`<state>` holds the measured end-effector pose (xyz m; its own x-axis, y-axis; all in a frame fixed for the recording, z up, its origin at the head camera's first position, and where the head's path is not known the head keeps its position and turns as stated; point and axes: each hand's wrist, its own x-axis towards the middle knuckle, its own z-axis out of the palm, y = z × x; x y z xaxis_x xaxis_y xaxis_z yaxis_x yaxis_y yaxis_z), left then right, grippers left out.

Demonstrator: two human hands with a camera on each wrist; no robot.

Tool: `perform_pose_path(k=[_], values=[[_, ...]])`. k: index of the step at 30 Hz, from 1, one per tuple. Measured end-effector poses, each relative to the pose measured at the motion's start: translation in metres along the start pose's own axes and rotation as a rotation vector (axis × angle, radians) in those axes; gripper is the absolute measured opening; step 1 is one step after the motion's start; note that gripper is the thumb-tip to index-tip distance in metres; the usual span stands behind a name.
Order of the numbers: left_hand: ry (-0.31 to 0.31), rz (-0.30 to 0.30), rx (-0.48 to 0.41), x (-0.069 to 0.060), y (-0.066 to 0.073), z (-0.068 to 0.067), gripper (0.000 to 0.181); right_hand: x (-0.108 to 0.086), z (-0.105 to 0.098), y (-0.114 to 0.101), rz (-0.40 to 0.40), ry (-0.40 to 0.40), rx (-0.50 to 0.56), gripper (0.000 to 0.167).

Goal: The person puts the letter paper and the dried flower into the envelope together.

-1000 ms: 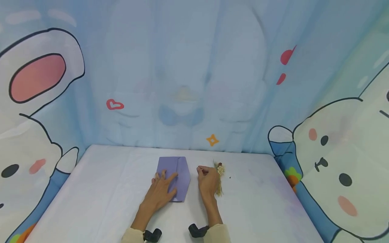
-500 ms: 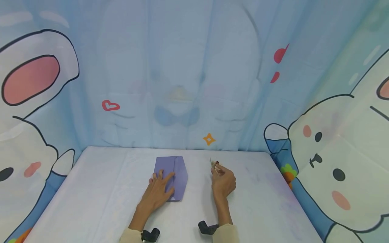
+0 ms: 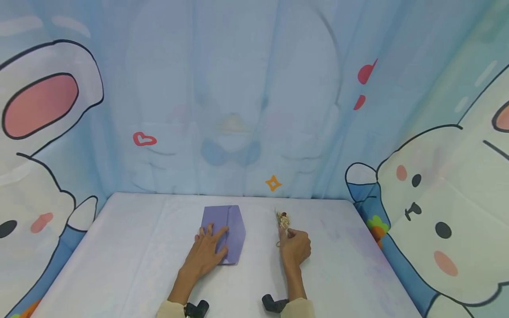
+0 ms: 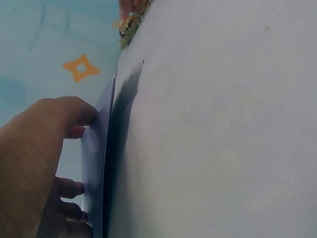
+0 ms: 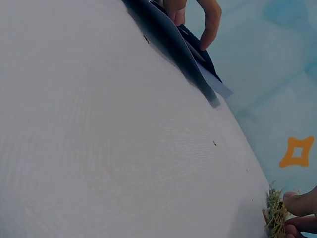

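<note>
Fingers of the right hand (image 3: 295,248) pinch the dried bouquet (image 3: 284,220), which too tight a squeeze could crumble; beneath the left hand (image 3: 204,252), fingers apart, lies purple paper (image 3: 236,229)

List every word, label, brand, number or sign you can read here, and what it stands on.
None can be read.
The purple paper envelope under the left hand and the dried flower bunch in the right hand show no lettering.
The backdrop bears only drawings, such as a red heart, an orange star and cartoon rabbits.
Any marking on the black wrist cameras is too small to read.
</note>
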<state>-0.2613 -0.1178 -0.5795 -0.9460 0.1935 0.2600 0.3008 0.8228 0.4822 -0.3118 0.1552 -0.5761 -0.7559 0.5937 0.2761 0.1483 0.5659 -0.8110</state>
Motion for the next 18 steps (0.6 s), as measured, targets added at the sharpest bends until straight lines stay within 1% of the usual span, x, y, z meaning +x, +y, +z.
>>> perform_pose_path(k=[6, 18], values=[[0.007, 0.002, 0.008, 0.0005, -0.0010, 0.0013, 0.055, -0.0015, 0.0020, 0.0028, 0.003, -0.031, -0.018, 0.023], [-0.006, -0.009, -0.005, 0.0007, -0.0007, 0.0008, 0.056, -0.0003, 0.0064, 0.0026, 0.042, -0.006, -0.039, 0.013]])
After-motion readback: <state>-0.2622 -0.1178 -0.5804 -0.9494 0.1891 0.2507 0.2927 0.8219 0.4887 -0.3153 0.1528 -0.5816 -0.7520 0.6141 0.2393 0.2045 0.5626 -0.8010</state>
